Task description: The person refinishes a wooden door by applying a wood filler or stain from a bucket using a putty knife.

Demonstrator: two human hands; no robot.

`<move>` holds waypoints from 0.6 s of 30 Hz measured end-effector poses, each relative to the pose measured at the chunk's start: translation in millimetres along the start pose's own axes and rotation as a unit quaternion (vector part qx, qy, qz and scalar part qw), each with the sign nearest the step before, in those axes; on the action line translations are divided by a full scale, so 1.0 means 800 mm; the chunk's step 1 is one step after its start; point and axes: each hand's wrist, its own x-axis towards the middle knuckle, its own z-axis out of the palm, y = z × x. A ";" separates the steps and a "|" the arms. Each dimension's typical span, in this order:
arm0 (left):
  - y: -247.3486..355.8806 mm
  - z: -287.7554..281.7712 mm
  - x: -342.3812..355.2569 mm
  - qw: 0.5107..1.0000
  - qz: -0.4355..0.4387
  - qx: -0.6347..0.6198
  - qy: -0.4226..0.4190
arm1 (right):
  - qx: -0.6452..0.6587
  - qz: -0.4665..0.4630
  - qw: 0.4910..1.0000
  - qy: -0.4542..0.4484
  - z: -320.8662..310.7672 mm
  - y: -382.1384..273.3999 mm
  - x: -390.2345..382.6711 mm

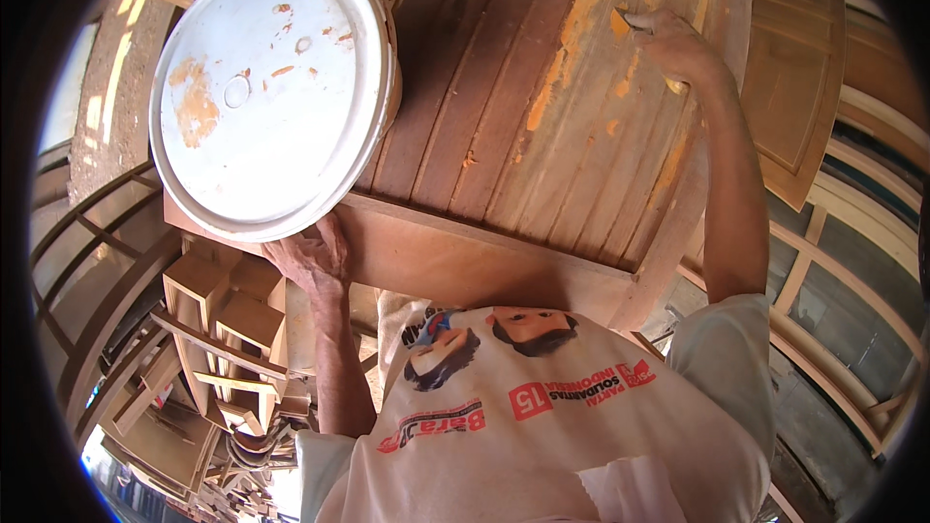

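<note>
My right hand [676, 46] is closed around a putty knife [621, 23] with orange filler on its blade, held against a grooved wooden panel [484, 87]. Streaks of orange filler [564, 63] run along the panel's boards on the right half. My left hand [312, 254] is at the near left edge of the panel's frame, just under the rim of a round white lid [281, 145]. That rim hides its fingertips, so its grip does not show. Dried orange smears [197, 102] mark the lid, which covers the panel's left part.
A brown wooden door panel [790, 58] lies at the right, beside curved wooden frames [843, 261]. Box-like wooden pieces [228, 300] and curved rails [107, 300] are stacked at the lower left. Scrap wood [237, 479] lies below them.
</note>
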 end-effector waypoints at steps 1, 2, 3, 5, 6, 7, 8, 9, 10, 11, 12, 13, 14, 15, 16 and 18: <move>-0.003 0.001 -0.002 1.000 0.000 -0.003 -0.001 | 0.003 0.009 1.000 -0.011 0.003 0.000 -0.003; -0.004 0.002 -0.002 1.000 0.001 -0.009 -0.001 | 0.005 0.021 1.000 -0.022 0.004 -0.011 -0.016; -0.003 0.001 -0.002 1.000 -0.003 -0.007 -0.007 | 0.009 0.028 0.999 -0.031 0.006 -0.021 -0.027; 0.001 -0.002 0.000 1.000 -0.008 -0.004 -0.017 | 0.002 -0.007 1.000 0.011 0.029 -0.027 -0.049; 0.001 -0.003 -0.001 1.000 -0.001 -0.009 -0.014 | 0.000 -0.027 0.999 0.032 0.037 -0.034 -0.061; 0.001 -0.003 -0.002 1.000 0.007 -0.013 -0.011 | 0.009 -0.011 1.000 0.003 0.039 -0.043 -0.075; 0.000 -0.002 -0.002 1.000 0.015 -0.019 -0.007 | 0.019 0.006 1.000 -0.024 0.041 -0.056 -0.092; 0.000 -0.001 -0.003 1.000 0.009 -0.013 -0.009 | 0.029 0.021 0.998 -0.052 0.044 -0.068 -0.106; -0.001 0.000 -0.004 1.000 0.004 -0.006 -0.012 | -0.004 0.001 0.998 -0.060 0.050 -0.076 -0.117; -0.001 0.001 -0.005 1.000 -0.001 -0.001 -0.014 | -0.038 -0.016 0.997 -0.068 0.059 -0.079 -0.130; -0.003 0.003 -0.008 0.999 -0.018 0.016 -0.021 | -0.024 -0.011 0.998 -0.057 0.072 -0.085 -0.144; -0.004 0.005 -0.009 0.999 -0.021 0.017 -0.030 | -0.012 0.000 0.999 -0.047 0.084 -0.087 -0.162; -0.006 0.005 -0.011 0.999 -0.025 0.021 -0.035 | 0.002 0.006 0.999 -0.035 0.094 -0.087 -0.172; -0.009 0.006 -0.013 0.998 -0.030 0.024 -0.041 | 0.033 -0.013 0.999 -0.025 0.098 -0.081 -0.175; -0.019 0.010 -0.019 0.999 -0.018 0.011 -0.029 | 0.064 -0.033 0.997 -0.015 0.099 -0.070 -0.177; -0.027 0.014 -0.020 0.999 -0.004 0.002 -0.036 | 0.089 -0.017 0.996 -0.017 0.072 -0.063 -0.169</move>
